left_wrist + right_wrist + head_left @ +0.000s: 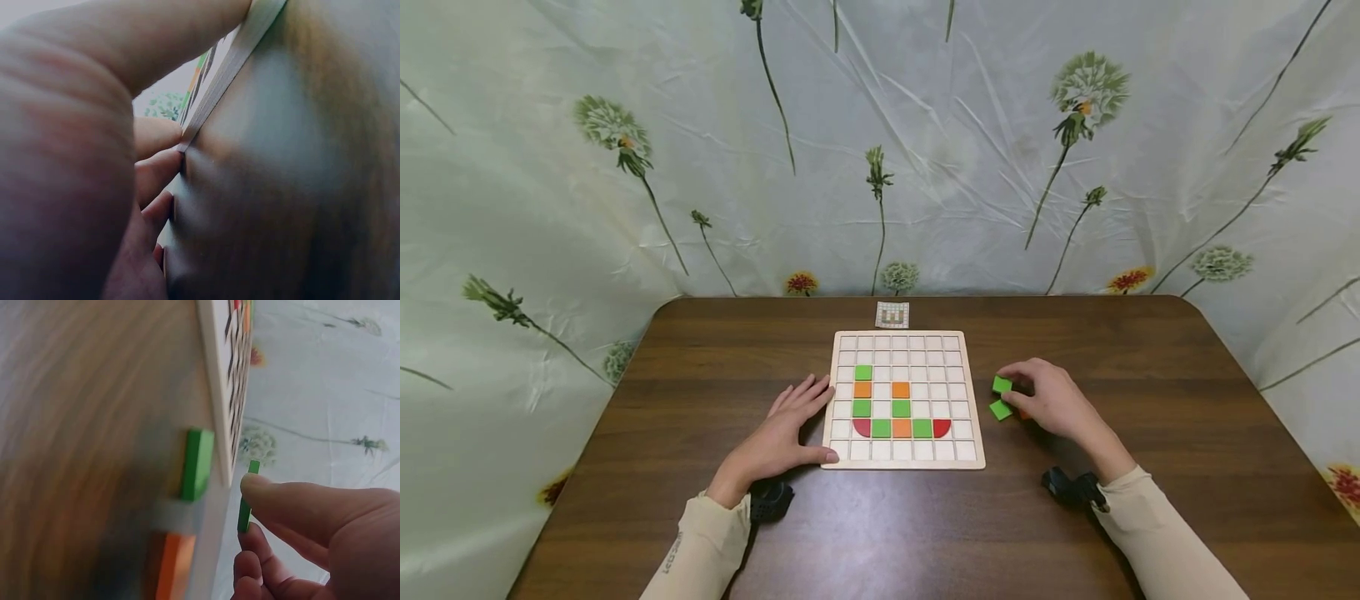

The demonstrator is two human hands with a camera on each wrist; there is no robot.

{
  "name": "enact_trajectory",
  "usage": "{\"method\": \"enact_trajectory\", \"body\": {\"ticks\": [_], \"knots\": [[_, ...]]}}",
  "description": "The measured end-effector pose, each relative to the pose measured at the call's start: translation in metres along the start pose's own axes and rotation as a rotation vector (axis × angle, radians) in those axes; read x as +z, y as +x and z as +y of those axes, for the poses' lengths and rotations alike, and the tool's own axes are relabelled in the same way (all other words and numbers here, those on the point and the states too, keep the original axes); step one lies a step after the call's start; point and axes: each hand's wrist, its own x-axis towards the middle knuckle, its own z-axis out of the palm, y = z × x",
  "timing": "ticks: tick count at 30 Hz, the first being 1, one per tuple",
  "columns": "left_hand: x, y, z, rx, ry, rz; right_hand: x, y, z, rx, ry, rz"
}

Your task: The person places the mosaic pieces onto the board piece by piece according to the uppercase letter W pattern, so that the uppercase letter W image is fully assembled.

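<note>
A wooden grid board (902,465) lies on the table, with green and orange square tiles in some cells and a red rounded tile (942,428) at one end of the lowest filled row, another at the other end. My left hand (775,437) rests at the board's left edge, fingers spread and thumb on its lower left corner. Right of the board, my right hand (1056,402) pinches a green square tile (245,512) between thumb and fingers, above the table. Below it lie another green tile (197,465) and an orange tile (175,565), mostly hidden by the hand in the head view.
A small printed card (892,315) lies just behind the board, near the table's back edge. The brown wooden table (925,542) meets a flower-patterned curtain (820,225) at the back. Each wrist wears a black camera device, one (771,502) at the left.
</note>
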Motion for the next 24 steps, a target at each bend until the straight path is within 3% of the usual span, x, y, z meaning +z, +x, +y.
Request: {"method": "enact_trajectory", "body": {"ticks": [9, 24], "knots": [[0.002, -0.001, -0.002, 0.002, -0.009, -0.004, 0.012, 0.0, -0.024, -0.064, 0.053, 0.003], [-0.001, -0.001, 0.0, 0.011, -0.011, 0.009, 0.03, 0.014, -0.053, -0.145, 0.065, -0.072]]}}
